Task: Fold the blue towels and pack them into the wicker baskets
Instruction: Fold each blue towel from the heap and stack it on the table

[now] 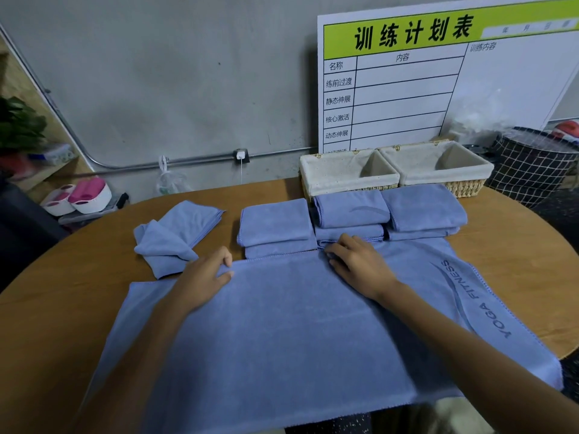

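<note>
Both hands are seen laid on a large blue towel [282,324] spread flat across a round wooden table [517,245]. The left hand [205,278] is rested palm-down near the towel's far edge, and that edge is pinched between its thumb and forefinger. The right hand [360,264] is pressed on the same far edge, its fingers curled over the hem; whether cloth is actually gripped there cannot be told. Printed lettering reading "YOGA FITNESS" [479,296] is shown on the towel to the right of the right hand.

Just beyond the left hand's fingertips, a loosely folded towel [175,236] is seen lying rumpled. Between and beyond the two hands, a stack of folded towels [275,227] is placed. Directly beyond the right hand, a second folded stack [351,214] is set, its near edge touching the fingertips, and a third stack [423,211] is found farther to the right.

Behind those stacks, well beyond the right hand, two cloth-lined wicker baskets are stood side by side, touching: the left basket [319,180] and the right basket [466,183]. A white schedule board [407,89] with a green header is propped against the wall behind them.
</note>
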